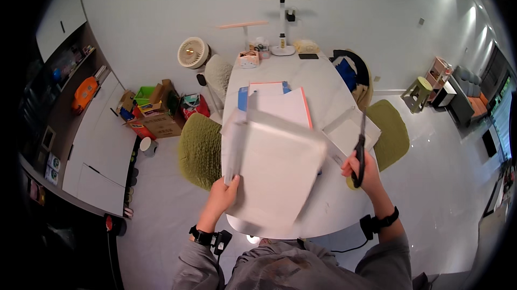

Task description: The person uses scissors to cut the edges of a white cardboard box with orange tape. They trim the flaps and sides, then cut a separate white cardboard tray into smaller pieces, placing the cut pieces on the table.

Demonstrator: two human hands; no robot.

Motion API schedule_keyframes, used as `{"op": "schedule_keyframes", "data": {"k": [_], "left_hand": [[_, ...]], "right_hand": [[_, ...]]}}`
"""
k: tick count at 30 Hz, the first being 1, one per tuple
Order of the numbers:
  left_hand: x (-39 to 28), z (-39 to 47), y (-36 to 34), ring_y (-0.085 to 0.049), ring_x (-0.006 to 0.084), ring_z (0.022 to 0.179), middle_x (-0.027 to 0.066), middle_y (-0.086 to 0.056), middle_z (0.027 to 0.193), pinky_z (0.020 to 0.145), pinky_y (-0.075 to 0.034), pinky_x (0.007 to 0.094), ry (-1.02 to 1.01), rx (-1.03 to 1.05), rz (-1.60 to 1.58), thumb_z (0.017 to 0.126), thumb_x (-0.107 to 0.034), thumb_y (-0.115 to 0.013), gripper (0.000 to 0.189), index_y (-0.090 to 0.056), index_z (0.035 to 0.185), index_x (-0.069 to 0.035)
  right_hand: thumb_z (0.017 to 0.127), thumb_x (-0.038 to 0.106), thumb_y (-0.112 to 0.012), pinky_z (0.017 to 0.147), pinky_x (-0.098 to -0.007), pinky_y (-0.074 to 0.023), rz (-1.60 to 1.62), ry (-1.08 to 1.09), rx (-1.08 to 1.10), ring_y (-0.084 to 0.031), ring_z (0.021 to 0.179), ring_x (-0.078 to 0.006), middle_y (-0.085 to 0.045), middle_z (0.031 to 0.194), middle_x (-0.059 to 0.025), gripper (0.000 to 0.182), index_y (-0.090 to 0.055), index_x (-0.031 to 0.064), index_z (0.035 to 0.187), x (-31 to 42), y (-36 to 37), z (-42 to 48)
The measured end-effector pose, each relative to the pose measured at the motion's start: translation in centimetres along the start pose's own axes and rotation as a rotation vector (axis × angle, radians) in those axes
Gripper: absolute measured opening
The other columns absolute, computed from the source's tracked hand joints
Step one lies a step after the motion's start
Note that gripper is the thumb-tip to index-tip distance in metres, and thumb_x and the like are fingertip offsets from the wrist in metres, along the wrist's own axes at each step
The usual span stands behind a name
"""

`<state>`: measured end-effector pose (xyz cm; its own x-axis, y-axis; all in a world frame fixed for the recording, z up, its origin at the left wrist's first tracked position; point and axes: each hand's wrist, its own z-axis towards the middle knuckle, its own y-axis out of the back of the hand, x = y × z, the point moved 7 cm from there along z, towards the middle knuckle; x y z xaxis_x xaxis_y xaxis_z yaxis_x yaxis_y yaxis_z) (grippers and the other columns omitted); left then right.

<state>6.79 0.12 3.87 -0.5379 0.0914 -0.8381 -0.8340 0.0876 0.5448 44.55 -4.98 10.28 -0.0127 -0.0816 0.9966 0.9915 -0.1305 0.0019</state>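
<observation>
My left hand (pixel 222 197) grips the lower left edge of a large white sheet or flat cardboard piece (pixel 278 164), whose left side is folded up; motion blurs it. My right hand (pixel 365 170) holds scissors with black handles (pixel 359 156), the blades pointing away from me, to the right of the sheet. Behind the sheet lie white papers with a red edge (pixel 278 104) and a blue folder or pad (pixel 242 98). An open white box (pixel 349 130) rests at the right side of the table, beyond my right hand.
The oval white table (pixel 331 213) also bears a desk lamp (pixel 282 50), a small patterned bin (pixel 248 60) and a dark flat device (pixel 308 56). Green chairs stand at the left (pixel 200 148) and right (pixel 387 134). A fan (pixel 194 52) and a filled cardboard box (pixel 161 126) are further left.
</observation>
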Motion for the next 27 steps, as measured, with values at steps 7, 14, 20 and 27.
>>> {"op": "schedule_keyframes", "data": {"k": [7, 14, 20, 27], "left_hand": [[2.0, -0.8, -1.5, -0.047, 0.0079, 0.065, 0.0024, -0.054, 0.08, 0.052, -0.037, 0.0244, 0.225, -0.335, -0.528, 0.093, -0.043, -0.039, 0.046, -0.054, 0.1, 0.0], [-0.1, -1.6, -3.7, -0.056, 0.0125, 0.075, 0.0074, -0.057, 0.093, 0.054, -0.044, 0.0231, 0.299, -0.183, -0.718, 0.094, -0.041, -0.034, 0.047, -0.047, 0.109, 0.002], [-3.1, -1.7, -5.1, -0.06, 0.0209, 0.09, 0.0139, -0.055, 0.103, 0.072, -0.054, 0.0308, 0.103, -0.186, -0.767, 0.094, -0.024, -0.041, 0.035, -0.048, 0.11, 0.007], [-2.7, -2.4, -7.4, -0.059, 0.0195, 0.09, 0.0126, -0.055, 0.102, 0.075, -0.053, 0.0329, 0.051, -0.151, -0.665, 0.095, -0.024, -0.041, 0.034, -0.048, 0.109, 0.007]], "right_hand": [[0.084, 0.006, -0.054, 0.056, -0.0245, -0.0499, 0.078, -0.194, 0.228, -0.06, 0.061, -0.0142, -0.062, 0.077, -0.0121, 0.011, -0.045, 0.0003, 0.088, -1.3, -3.2, -4.3], [0.082, 0.014, -0.062, 0.072, -0.0268, -0.0476, -0.085, -0.272, 0.549, -0.06, 0.079, -0.0135, -0.061, 0.084, -0.0075, 0.025, -0.05, 0.0002, 0.099, -6.0, -8.0, -9.1], [0.084, 0.036, -0.058, 0.069, -0.0297, -0.0433, -0.425, -0.42, 0.688, -0.055, 0.073, -0.0145, -0.058, 0.078, -0.0061, 0.036, -0.054, 0.0015, 0.093, -10.0, -9.7, -11.2], [0.091, 0.031, -0.049, 0.067, -0.0216, -0.042, 0.092, -0.534, 0.607, -0.054, 0.077, -0.012, -0.054, 0.077, -0.0042, 0.03, -0.051, 0.0015, 0.095, -11.1, -11.2, -10.7]]}}
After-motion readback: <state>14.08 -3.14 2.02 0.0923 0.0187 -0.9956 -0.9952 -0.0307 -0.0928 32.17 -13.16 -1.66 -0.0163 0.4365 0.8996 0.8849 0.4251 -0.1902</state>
